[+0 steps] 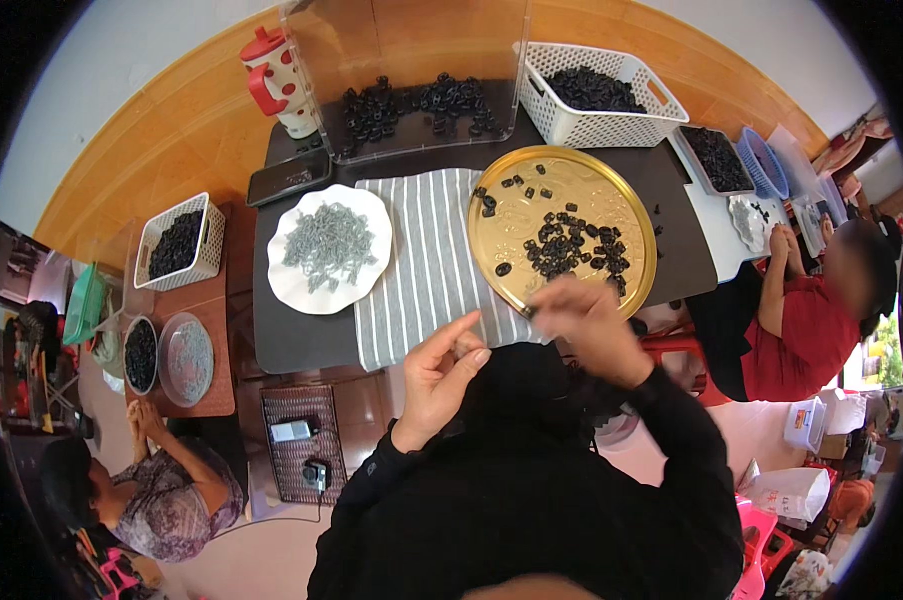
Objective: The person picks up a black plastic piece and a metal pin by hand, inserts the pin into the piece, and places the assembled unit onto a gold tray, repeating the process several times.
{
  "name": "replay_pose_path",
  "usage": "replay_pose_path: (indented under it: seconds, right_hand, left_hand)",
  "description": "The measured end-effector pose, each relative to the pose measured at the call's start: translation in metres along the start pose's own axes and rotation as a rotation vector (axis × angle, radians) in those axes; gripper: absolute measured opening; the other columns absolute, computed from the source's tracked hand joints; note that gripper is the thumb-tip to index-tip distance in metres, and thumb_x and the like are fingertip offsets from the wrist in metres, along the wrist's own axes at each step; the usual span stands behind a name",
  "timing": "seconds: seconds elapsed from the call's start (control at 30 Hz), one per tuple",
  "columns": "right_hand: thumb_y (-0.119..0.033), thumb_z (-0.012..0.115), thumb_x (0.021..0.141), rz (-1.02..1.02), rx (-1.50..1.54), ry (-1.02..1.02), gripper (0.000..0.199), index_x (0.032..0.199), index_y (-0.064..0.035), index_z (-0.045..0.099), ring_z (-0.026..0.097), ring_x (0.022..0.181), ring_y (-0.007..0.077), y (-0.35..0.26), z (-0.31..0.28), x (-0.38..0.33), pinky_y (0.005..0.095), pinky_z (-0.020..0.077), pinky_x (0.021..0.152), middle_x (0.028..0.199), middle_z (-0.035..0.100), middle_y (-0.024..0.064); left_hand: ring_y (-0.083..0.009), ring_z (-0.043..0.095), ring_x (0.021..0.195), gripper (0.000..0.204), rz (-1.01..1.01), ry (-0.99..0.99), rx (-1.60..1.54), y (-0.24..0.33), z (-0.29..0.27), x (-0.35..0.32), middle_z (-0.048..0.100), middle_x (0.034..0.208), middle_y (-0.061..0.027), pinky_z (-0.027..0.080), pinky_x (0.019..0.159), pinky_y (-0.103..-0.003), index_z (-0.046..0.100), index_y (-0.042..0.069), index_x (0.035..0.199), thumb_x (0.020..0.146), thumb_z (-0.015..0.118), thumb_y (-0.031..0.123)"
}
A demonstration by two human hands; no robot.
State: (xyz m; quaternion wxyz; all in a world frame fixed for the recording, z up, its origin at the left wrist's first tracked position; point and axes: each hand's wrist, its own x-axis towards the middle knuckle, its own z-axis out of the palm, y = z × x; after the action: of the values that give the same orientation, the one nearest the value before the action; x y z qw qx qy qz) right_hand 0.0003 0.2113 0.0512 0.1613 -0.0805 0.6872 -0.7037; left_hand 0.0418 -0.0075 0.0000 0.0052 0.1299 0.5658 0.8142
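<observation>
My right hand [590, 328], smeared by motion, is over the near rim of a round golden tray [644, 215]. Its fingertips pinch a small black piece [530, 312]. Many small black ring-like plastic pieces [557, 245] lie loose on the tray. To its left, my left hand [440, 375] is at the near edge of a grey-and-white striped cloth [427, 240]. Its fingers curl in with thumb and index close together; what they hold, if anything, is too small to make out. Beyond it, small greyish clear parts [330, 245] are heaped on a white scalloped plate [284, 283].
At the table's back stands a clear bin [422, 145] with black pieces inside, beside a white basket [612, 125] of more. A black tray [290, 178] and a red-lidded tumbler [282, 85] are at back left. People sit working at left [162, 490] and right [812, 330].
</observation>
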Motion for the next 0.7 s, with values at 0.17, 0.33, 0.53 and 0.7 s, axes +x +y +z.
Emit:
replay_pose_path:
  seconds: [0.17, 0.33, 0.53, 0.7]
  right_hand:
    - [-0.008, 0.056, 0.093, -0.395, 0.212, 0.347, 0.023, 0.109, 0.0079, 0.055, 0.060, 0.084, 0.0135, -0.115, -0.085, 0.103, 0.0250, 0.0506, 0.073, 0.099, 0.063, 0.0138]
    - [-0.010, 0.064, 0.085, -0.101, -0.390, 0.077, 0.018, 0.099, 0.0024, 0.064, 0.063, 0.077, 0.0129, -0.067, -0.096, 0.120, 0.0258, 0.0502, 0.066, 0.086, 0.068, 0.0052]
    - [-0.009, 0.065, 0.072, -0.432, -1.106, -0.187, 0.014, 0.084, -0.0025, 0.066, 0.061, 0.074, 0.0303, 0.001, -0.025, 0.104, 0.0379, 0.0485, 0.067, 0.078, 0.063, 0.0153]
    - [-0.007, 0.063, 0.068, -0.461, -1.349, -0.242, 0.016, 0.082, 0.0008, 0.060, 0.058, 0.079, 0.0386, 0.009, -0.004, 0.093, 0.0449, 0.0481, 0.072, 0.083, 0.057, 0.0187]
  left_hand:
    - [-0.0074, 0.051, 0.077, 0.038, -0.025, 0.068, 0.002, 0.003, -0.006, 0.000, 0.057, 0.087, -0.0016, 0.042, 0.072, -0.021, 0.057, -0.001, 0.125, 0.087, 0.060, -0.006]
    - [-0.0075, 0.051, 0.076, 0.033, -0.006, 0.116, 0.046, 0.004, -0.012, -0.001, 0.057, 0.085, -0.0013, 0.043, 0.071, -0.021, 0.060, -0.002, 0.120, 0.087, 0.061, -0.005]
    - [-0.0069, 0.051, 0.075, 0.029, -0.076, 0.123, 0.003, 0.003, -0.019, -0.007, 0.056, 0.084, -0.0011, 0.042, 0.070, -0.020, 0.063, -0.002, 0.115, 0.086, 0.063, -0.006]
    - [-0.0066, 0.050, 0.075, 0.028, -0.087, 0.096, 0.021, -0.005, -0.020, -0.008, 0.057, 0.084, -0.0010, 0.042, 0.070, -0.020, 0.064, -0.001, 0.113, 0.086, 0.062, -0.006]
